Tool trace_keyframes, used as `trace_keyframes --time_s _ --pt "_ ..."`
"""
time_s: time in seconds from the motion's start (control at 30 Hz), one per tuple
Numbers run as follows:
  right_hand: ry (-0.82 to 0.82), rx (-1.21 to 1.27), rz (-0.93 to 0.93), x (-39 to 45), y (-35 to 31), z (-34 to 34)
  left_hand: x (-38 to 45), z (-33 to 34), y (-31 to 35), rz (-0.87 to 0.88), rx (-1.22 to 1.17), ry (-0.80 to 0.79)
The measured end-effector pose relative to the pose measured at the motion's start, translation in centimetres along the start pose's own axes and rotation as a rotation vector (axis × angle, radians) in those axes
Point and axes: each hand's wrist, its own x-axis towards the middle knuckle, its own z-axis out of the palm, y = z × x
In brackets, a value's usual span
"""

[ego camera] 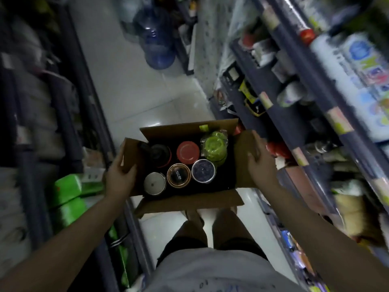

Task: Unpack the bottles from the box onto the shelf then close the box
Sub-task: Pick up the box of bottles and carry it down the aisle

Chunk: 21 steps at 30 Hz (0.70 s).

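You stand in a narrow shop aisle and hold an open cardboard box (189,202) out in front of you, above the pale tiled floor (130,85). Your left hand (120,175) grips the box's left side, the fingers curled around the raised left flap. Your right hand (260,160) grips the right side, its fingers wrapped over the right flap. All four flaps stand open, the far one upright and the near one folded out toward your legs.

The bottles are all in the box, upright, seen from their tops. In the far row sit a black-capped bottle (160,154), a red-lidded bottle (188,153) and a green-lidded bottle (214,147) wrapped in clear plastic at the far right corner. In the near row sit a silver-lidded bottle (154,183), a copper-rimmed bottle (179,175) with a dark top, and a bottle with a blue speckled top (203,171). They stand close together, neighbours touching or nearly so.

The shelf (294,106) runs along your right, just beside the box's right flap, crowded with blurred goods. A large blue water jug (156,39) stands on the floor farther down the aisle. Green packages (67,197) lie low on your left.
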Motion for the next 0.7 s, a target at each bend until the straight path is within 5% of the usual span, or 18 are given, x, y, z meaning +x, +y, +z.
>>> trace_keyframes --time_s 0.3,0.7 --pt "-0.231 0.065 -0.070 9.8 -4.2 4.7 3.1 -1.1 0.3 -0.122 -0.081 0.257" --pt "-0.323 0.058 -0.052 20.2 0.0 13.8 12.7 3.0 -6.8 -0.228 -0.075 0.252"
